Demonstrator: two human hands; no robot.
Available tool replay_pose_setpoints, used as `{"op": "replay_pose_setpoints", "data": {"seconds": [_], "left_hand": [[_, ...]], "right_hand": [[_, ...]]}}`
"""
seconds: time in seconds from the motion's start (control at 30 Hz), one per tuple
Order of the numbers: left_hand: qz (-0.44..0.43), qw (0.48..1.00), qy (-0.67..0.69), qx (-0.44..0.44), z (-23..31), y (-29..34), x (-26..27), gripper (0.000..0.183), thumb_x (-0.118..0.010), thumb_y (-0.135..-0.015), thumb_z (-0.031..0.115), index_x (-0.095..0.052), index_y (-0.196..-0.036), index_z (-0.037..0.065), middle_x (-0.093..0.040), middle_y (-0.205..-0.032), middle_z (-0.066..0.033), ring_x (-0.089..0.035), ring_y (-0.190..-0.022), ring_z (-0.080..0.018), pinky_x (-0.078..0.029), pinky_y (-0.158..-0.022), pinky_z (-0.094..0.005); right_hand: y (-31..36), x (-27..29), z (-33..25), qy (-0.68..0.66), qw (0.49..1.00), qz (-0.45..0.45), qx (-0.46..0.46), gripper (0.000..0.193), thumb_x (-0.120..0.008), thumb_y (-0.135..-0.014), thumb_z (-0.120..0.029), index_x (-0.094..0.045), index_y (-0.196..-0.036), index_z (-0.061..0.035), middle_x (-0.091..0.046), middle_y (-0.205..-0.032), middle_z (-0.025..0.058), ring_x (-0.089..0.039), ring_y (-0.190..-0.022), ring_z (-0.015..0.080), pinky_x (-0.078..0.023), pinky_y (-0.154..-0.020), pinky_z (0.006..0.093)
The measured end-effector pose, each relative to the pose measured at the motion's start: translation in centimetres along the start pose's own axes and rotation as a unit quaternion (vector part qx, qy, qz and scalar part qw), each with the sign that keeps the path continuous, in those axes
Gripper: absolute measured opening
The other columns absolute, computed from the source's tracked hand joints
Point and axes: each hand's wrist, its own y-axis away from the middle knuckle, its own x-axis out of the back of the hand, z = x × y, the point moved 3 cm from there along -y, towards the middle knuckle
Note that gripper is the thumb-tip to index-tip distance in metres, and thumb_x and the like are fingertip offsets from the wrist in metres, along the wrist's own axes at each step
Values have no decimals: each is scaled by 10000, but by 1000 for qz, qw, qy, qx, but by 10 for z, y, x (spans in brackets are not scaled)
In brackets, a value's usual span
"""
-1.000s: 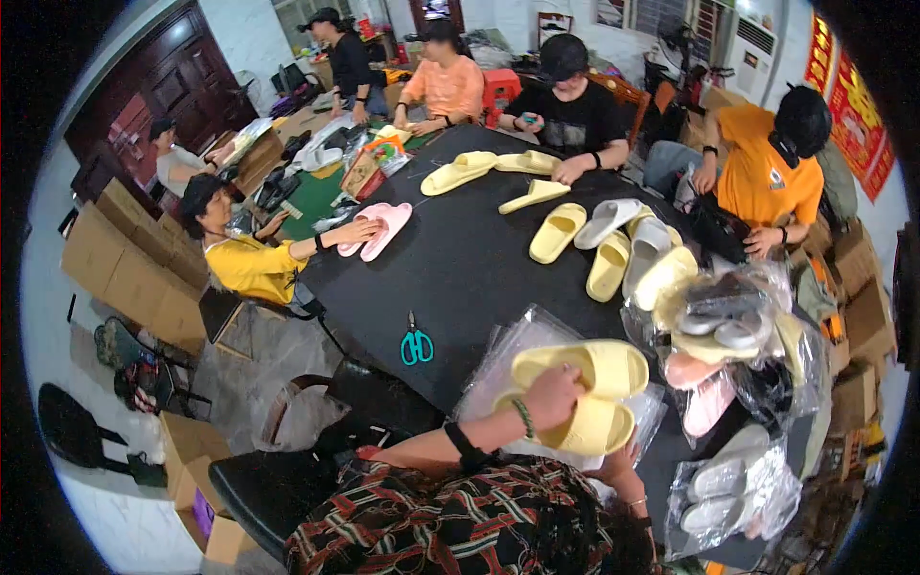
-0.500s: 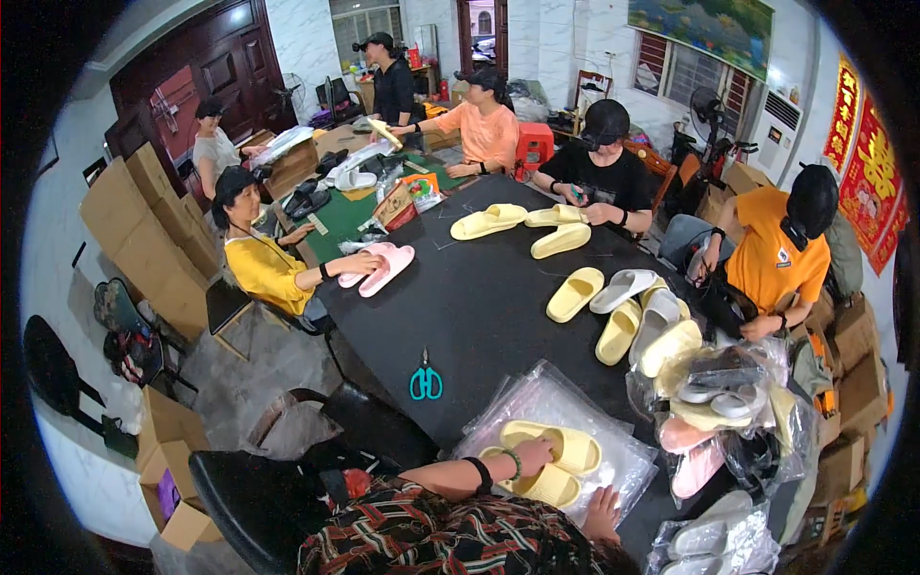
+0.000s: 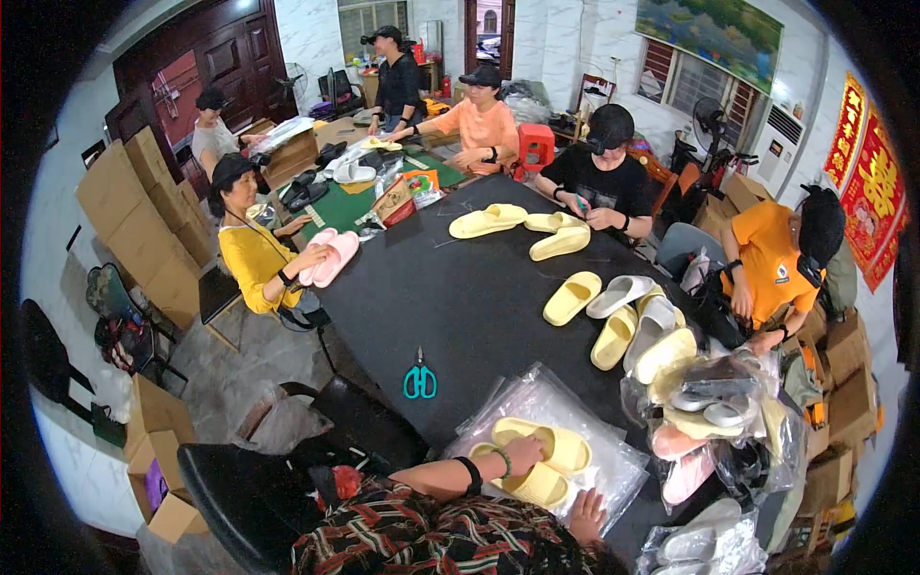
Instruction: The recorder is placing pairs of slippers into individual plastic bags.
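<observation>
A pair of pale yellow slippers [image 3: 567, 450] lies on a stack of clear plastic bags [image 3: 613, 479] at the near edge of the black table. My left hand [image 3: 522, 455], with a green bead bracelet and a black band at the wrist, is closed on the pair where the two slippers meet. Its fingertips are partly hidden. My right hand [image 3: 587, 515] lies flat on the bags just right of the slippers, fingers spread, holding nothing. Teal-handled scissors [image 3: 420, 380] rest on the table to the left.
Bagged slippers [image 3: 714, 407] pile up at the right, with loose yellow slippers [image 3: 573, 298] and grey ones beyond. Another bagged grey pair [image 3: 692, 537] sits near right. A black chair [image 3: 235, 498] stands left. Several co-workers sit or stand around the tables; one holds pink slippers [image 3: 331, 257].
The co-worker in yellow has drawn the pink slippers back and raised them. The one in orange bends lower; the one in peach has lowered a yellow slipper. My hands keep their places on slippers and bags.
</observation>
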Motion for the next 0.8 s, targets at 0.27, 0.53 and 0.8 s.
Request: {"op": "replay_pose_setpoints", "data": {"seconds": [0.27,0.53,0.8], "left_hand": [[30,999,-9,1,-22,10,-8,154,-621,-725,112,-689,-862,99,-539,-1157,-89,-511,-1087,-288,-516,-811,-389],[0,1000,-4,8,-9,-6,6,161,-587,-782,123,-687,-890,56,-535,-1153,-115,-526,-1063,-292,-510,-831,-410],[47,988,121,85,-34,-23,-1,181,-560,-755,122,-702,-860,77,-597,-994,-119,-587,-944,-300,-504,-808,-412]], "right_hand": [[-20,54,32,-379,892,-242,35,1074,-682,-715,-461,-76,-1471,2,13,-1537,254,26,-1384,529,-124,-1042,695],[37,7,42,26,1000,2,-15,1117,-751,-649,-431,-123,-1468,-5,25,-1540,243,31,-1377,537,-160,-1034,695],[-39,116,74,-379,892,-247,-18,1413,-857,-433,-547,-71,-1481,-18,17,-1535,255,31,-1384,517,-173,-1031,700]]}}
